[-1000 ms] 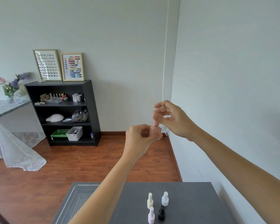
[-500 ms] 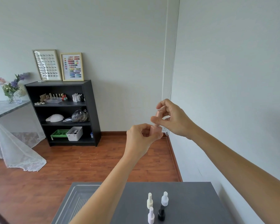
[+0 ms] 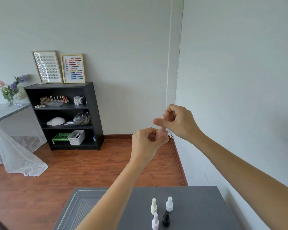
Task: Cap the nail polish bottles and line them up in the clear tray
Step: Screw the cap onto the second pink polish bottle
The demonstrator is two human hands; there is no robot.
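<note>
Grey walls and a wood floor lie behind the dark table [image 3: 198, 205], which carries the clear tray [image 3: 83, 208] at its left and four capped bottles [image 3: 161, 213] standing close together to the right of it. Held up well above the table, the left hand [image 3: 146, 141] curls its fingers round a small pink bottle [image 3: 161, 134], and the right hand [image 3: 179, 122] pinches the pink cap [image 3: 164, 122] over the bottle's neck, apparently partly seated. Such a bottle is probably light, rigid, smooth and breakable; grip the body firmly and turn the cap by its sides.
</note>
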